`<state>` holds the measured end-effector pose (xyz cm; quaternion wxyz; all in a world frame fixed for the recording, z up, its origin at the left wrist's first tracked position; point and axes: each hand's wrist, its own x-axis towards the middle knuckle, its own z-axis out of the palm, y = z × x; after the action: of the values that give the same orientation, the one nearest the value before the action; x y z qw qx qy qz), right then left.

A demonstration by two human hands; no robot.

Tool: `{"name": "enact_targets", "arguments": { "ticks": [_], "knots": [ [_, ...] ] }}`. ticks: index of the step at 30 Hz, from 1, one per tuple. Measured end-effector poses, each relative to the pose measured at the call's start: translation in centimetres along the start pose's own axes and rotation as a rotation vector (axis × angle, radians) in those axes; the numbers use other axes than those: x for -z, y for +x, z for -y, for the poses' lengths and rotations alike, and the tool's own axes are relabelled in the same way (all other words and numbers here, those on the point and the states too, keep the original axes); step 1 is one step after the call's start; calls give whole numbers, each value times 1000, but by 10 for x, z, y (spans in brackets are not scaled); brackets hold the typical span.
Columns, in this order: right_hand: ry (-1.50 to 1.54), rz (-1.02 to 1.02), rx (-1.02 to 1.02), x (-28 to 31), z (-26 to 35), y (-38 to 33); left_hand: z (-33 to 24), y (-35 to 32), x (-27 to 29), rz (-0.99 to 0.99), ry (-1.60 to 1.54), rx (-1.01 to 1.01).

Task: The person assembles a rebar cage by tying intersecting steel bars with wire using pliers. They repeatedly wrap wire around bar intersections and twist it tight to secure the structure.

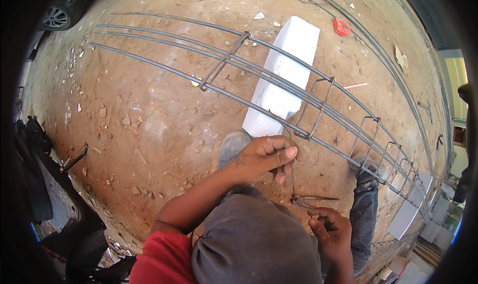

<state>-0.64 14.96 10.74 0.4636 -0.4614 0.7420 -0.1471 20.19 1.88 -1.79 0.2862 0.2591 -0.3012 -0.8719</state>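
My left hand (271,157) is closed, its thumb and fingers pinching a thin tie wire (293,181) that hangs down toward the pincers. My right hand (332,231) is curled at the lower right, with one handle of the dark metal pincers (301,200) running to its fingertips. The other handle points off to the right, and the jaws meet the wire's lower end. Just beyond my hands stretches a long rebar cage (279,78) of several steel bars with square stirrups (316,110). It crosses over a white block (298,40) on the ground.
A red tape measure (341,27) lies on the dirt at the far right, near long loose bars (388,60). The cage's right end rests over a grey block (406,217). Grey cloth (254,239) fills the lower middle. A car wheel (56,17) stands at far left.
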Motion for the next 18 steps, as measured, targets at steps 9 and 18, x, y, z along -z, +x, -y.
{"name": "enact_targets", "arguments": {
  "ticks": [9, 18],
  "knots": [
    [536, 143, -61, 20, -29, -11, -8, -11, -5, -351, -214, -379],
    [222, -65, -236, 26, -61, 18, -10, 0, -35, -447, 118, -538]
  ]
}}
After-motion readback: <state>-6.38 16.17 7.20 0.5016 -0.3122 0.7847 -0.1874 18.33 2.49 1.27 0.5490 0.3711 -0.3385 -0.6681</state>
